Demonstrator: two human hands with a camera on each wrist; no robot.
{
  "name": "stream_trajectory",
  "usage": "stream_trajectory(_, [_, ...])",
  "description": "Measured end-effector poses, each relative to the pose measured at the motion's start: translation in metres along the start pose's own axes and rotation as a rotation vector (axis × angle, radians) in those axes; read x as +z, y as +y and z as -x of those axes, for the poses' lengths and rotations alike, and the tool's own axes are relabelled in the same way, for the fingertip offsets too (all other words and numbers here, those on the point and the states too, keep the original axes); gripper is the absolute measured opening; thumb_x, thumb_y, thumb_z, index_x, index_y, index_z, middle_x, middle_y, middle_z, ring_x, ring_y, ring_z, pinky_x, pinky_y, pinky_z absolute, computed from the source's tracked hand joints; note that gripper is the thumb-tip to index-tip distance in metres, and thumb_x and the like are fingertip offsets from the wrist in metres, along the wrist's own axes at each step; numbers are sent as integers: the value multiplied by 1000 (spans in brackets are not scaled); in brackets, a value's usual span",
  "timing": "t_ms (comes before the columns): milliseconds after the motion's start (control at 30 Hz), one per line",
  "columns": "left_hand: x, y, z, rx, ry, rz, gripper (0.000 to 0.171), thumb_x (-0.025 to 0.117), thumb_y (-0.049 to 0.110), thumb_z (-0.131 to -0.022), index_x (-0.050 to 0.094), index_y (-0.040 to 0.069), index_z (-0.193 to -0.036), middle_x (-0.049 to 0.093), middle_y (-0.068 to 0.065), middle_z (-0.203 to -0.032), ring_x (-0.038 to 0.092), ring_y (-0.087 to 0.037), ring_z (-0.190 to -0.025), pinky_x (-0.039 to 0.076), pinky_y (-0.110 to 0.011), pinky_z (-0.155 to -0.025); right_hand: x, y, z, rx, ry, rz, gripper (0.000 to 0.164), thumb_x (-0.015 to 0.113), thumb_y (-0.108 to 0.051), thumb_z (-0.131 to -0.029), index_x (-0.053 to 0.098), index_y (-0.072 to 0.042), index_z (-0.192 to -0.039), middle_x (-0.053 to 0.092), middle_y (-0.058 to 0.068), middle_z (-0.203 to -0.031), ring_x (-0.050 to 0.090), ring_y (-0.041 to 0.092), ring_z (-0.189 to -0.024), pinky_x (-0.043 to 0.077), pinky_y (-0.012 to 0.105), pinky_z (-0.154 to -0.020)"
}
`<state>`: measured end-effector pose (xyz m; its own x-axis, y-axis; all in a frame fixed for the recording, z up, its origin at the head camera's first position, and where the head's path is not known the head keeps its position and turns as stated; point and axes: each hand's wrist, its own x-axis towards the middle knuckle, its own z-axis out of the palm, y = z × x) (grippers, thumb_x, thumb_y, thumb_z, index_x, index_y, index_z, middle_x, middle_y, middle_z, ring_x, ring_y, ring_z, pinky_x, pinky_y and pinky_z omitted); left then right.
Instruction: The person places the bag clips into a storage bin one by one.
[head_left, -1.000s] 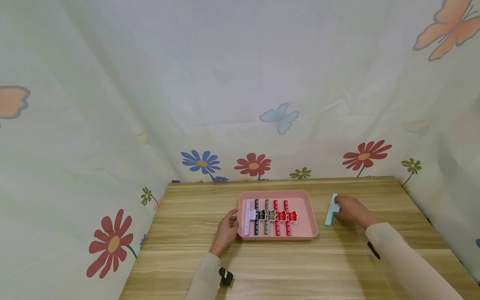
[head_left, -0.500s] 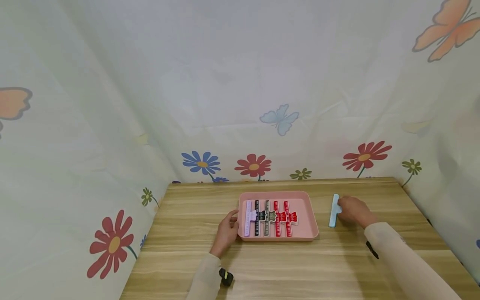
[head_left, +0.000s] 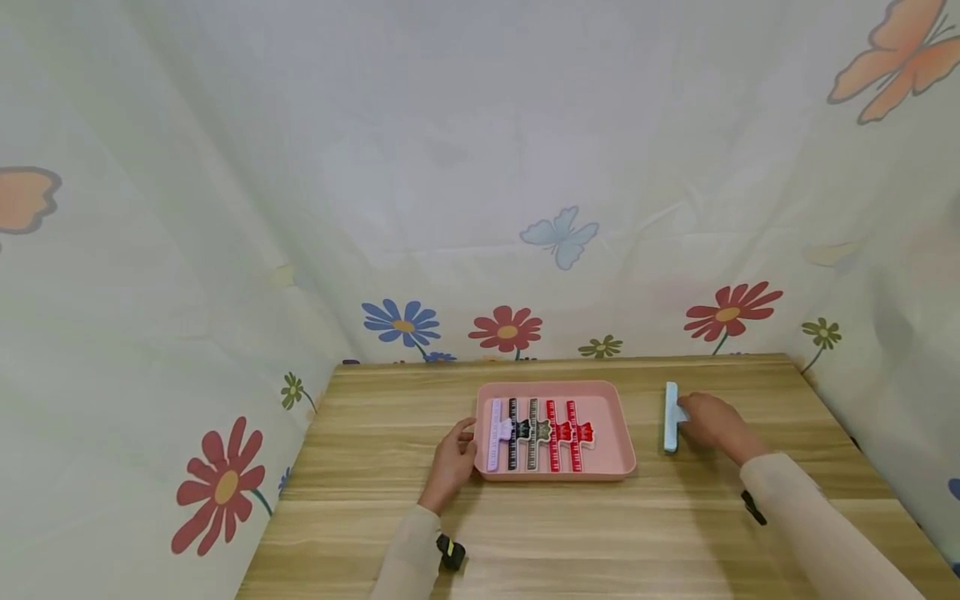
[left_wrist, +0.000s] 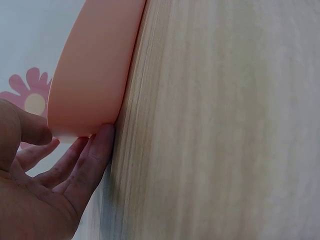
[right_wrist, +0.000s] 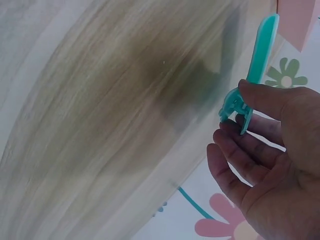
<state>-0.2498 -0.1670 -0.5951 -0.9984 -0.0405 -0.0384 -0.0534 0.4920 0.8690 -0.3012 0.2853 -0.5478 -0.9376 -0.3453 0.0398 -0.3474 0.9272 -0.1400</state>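
Near the tray's right side, my right hand [head_left: 711,423] pinches a light blue bag clip [head_left: 671,419] by its short handle, between thumb and fingers. The clip's long bar [right_wrist: 262,50] sticks out past the thumb and looks teal in the right wrist view. It appears held above the table, with a shadow below. My left hand [head_left: 452,463] touches the left end of a pink tray [head_left: 613,433], its fingertips [left_wrist: 104,135] against the outer wall. Inside, several bag clips lie in a row: lilac [head_left: 494,435], black [head_left: 513,454], grey-green [head_left: 532,454], then two red ones [head_left: 553,454].
The tray stands on a wood-grain table [head_left: 570,533]. A pale curtain [head_left: 420,167] printed with flowers and butterflies hangs behind and along both sides of the table. Between tray and right hand lies a strip of bare wood.
The light blue clip has turned from a slant to nearly straight and shifted slightly right with my right hand. My left hand and the tray stay where they were.
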Motion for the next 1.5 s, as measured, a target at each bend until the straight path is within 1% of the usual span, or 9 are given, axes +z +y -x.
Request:
stream_trajectory(133, [0,0,0,0,-3,9,43,49,8,-94,46,16,-136,58,-20,-117,63,-27,-98,54,-29,-65,-4,-3,4,-17,40,11,35,68,-11,-79,61,8,-108,64,21,-91,62,32,-80,51,47,-72])
stream_trajectory(267, [-2,2,0,4,-6,23,43,48,8,-94,46,16,-136,58,-21,-117,63,-28,-99,54,-28,-64,-10,-7,7,-15,47,12,38,67,-12,-82,59,9,-112,63,23,-97,62,33,-85,51,47,-75])
stream_trajectory(500, [-4,6,5,8,-11,27,43,48,7,-93,45,12,-136,57,-23,-117,63,-29,-98,55,-29,-63,-19,-16,14,-40,95,23,38,68,-11,-82,58,10,-112,62,24,-99,61,34,-86,52,46,-73])
stream_trajectory(633, [-4,6,5,9,-7,22,44,48,6,-93,45,13,-137,58,-22,-116,63,-30,-99,55,-30,-64,-23,-21,17,-52,116,22,41,68,-11,-82,57,10,-115,62,25,-102,61,35,-90,52,47,-75])
stream_trajectory(833, [-4,6,4,-18,-10,41,44,47,9,-94,44,15,-137,57,-21,-119,63,-30,-100,55,-28,-61,-30,-33,20,-86,166,15,42,68,-12,-83,55,10,-116,60,25,-105,59,36,-95,51,49,-79])
stream_trajectory(933, [-4,5,4,-17,-15,48,44,47,8,-94,44,15,-138,57,-21,-119,63,-30,-100,54,-28,-60,-34,-39,20,-103,183,12,43,67,-12,-83,54,10,-117,60,25,-105,59,37,-96,50,49,-80])
stream_trajectory(1000, [-5,4,4,1,-16,51,44,47,7,-94,44,14,-137,57,-23,-118,63,-31,-99,55,-28,-59,-36,-43,20,-114,193,3,42,67,-11,-83,53,11,-117,59,25,-107,59,37,-97,50,49,-81])
stream_trajectory(1167, [-4,3,4,38,-11,53,43,48,5,-94,44,10,-136,57,-25,-116,64,-33,-97,55,-27,-60,-40,-56,19,-136,192,-17,42,66,-11,-84,54,10,-118,59,25,-109,57,37,-101,49,50,-84])
stream_trajectory(1500, [-2,4,3,15,-20,49,44,48,6,-94,44,13,-137,57,-23,-117,64,-32,-98,55,-28,-61,-38,-80,13,-188,196,-11,42,67,-12,-83,55,8,-118,60,22,-108,57,36,-102,49,48,-86])
